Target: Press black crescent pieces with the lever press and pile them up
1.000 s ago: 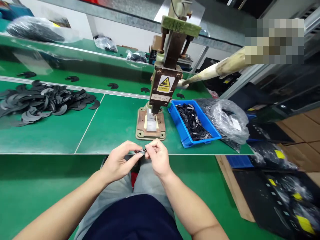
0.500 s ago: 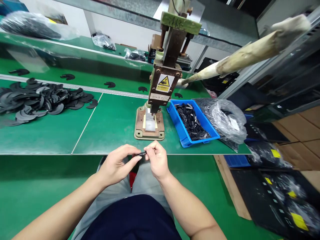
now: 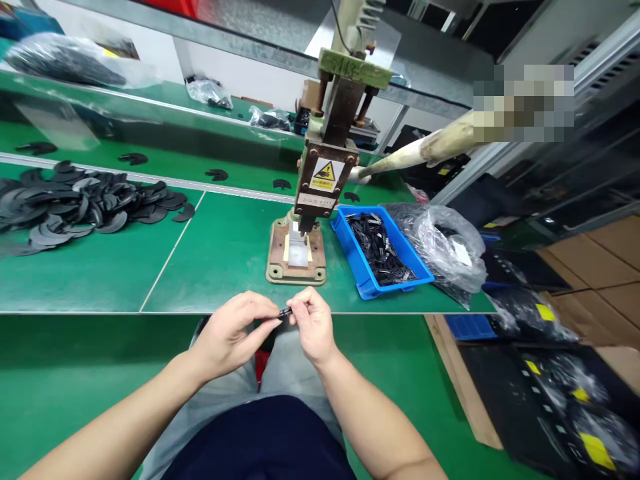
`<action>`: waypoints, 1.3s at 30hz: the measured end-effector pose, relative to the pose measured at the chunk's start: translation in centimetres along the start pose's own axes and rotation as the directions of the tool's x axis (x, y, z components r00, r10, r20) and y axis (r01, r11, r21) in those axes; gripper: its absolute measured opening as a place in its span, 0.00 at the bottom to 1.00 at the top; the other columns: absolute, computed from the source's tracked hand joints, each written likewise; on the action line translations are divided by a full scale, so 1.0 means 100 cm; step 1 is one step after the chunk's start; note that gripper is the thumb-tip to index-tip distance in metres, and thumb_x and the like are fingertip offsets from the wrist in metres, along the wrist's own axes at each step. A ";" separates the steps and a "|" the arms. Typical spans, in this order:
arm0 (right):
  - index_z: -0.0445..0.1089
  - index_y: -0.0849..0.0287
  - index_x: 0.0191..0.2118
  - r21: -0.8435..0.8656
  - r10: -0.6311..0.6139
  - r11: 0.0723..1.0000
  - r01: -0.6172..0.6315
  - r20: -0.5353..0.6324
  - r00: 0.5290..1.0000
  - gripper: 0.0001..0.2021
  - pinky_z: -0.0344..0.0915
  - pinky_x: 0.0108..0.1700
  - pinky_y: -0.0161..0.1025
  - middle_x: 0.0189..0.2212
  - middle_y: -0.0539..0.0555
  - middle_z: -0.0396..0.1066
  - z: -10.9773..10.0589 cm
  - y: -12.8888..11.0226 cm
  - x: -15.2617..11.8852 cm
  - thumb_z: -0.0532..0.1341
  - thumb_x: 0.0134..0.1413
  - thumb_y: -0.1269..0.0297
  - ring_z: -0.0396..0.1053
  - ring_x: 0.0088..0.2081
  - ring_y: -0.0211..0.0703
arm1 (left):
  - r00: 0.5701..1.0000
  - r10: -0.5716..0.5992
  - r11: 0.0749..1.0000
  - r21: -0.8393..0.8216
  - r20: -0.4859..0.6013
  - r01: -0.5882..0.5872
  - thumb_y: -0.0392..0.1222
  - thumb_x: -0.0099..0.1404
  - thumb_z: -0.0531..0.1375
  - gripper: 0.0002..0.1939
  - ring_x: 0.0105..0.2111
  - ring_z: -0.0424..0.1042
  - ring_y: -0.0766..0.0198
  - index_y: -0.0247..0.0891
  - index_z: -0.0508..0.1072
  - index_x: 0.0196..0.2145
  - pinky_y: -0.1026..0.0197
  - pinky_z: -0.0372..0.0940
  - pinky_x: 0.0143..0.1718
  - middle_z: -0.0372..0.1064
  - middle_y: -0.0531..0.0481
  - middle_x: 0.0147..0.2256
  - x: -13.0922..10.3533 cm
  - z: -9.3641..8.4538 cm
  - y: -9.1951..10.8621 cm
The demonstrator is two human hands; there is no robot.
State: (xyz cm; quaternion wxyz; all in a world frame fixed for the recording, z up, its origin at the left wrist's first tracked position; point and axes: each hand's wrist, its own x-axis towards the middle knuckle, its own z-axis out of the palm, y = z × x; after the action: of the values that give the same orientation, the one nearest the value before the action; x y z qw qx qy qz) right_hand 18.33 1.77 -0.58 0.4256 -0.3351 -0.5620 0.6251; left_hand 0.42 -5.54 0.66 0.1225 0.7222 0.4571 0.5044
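Note:
Between my two hands is a small black part, held just in front of the table's front edge. The fingers and thumb of my left hand pinch one end, and my right hand pinches the other. Straight ahead stands a hand press with a brown base and a warning label. Right of it, a blue bin holds many small black parts. A pile of curved black pieces lies on the table at the left.
The press's long wrapped lever reaches up to the right. A clear plastic bag lies beside the bin. Behind the press, several black pieces sit spaced along a green strip. Cartons stand at the far right.
The camera view has shifted slightly. Both hands keep their pinch on the small black part, which shows a little more between the fingertips.

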 end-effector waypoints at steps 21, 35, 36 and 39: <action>0.67 0.54 0.49 -0.513 -0.850 0.373 0.773 0.145 0.507 0.21 0.74 0.59 0.42 0.45 0.52 0.75 -0.069 -0.248 0.145 0.60 0.68 0.41 0.76 0.49 0.35 | 0.944 -0.225 0.840 0.539 0.240 0.064 0.42 0.74 0.56 0.16 0.50 0.79 0.53 0.45 0.83 0.49 0.55 0.73 0.50 0.80 0.46 0.49 0.137 0.022 -0.131; 0.67 0.54 0.31 -0.635 -0.928 0.235 0.736 0.078 0.363 0.06 0.65 0.68 0.72 0.32 0.47 0.75 -0.077 -0.111 0.078 0.64 0.59 0.65 0.80 0.52 0.55 | 0.941 -0.146 0.887 0.461 0.306 -0.012 0.40 0.76 0.55 0.16 0.51 0.79 0.54 0.43 0.84 0.48 0.55 0.73 0.54 0.81 0.46 0.50 0.147 0.023 -0.122; 0.68 0.53 0.31 -0.644 -0.930 0.232 0.729 0.072 0.360 0.05 0.67 0.65 0.72 0.31 0.48 0.76 -0.080 -0.102 0.079 0.64 0.57 0.65 0.80 0.51 0.57 | 0.940 -0.136 0.893 0.449 0.314 -0.020 0.40 0.77 0.55 0.16 0.52 0.78 0.55 0.42 0.84 0.49 0.55 0.73 0.55 0.81 0.46 0.50 0.148 0.022 -0.121; 0.69 0.53 0.31 -0.639 -0.942 0.245 0.729 0.020 0.335 0.04 0.71 0.58 0.73 0.29 0.49 0.75 -0.084 -0.090 0.084 0.65 0.53 0.64 0.81 0.47 0.60 | 0.934 -0.103 0.907 0.419 0.342 -0.053 0.41 0.77 0.55 0.15 0.53 0.78 0.56 0.40 0.82 0.51 0.56 0.72 0.57 0.80 0.45 0.52 0.149 0.015 -0.125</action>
State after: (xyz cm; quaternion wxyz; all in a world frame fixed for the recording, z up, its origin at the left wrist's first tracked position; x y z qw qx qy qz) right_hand 23.78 13.01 7.63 0.6778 -0.1886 -0.7102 0.0246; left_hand -3.95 13.42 1.22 0.0512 0.8046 0.5347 0.2531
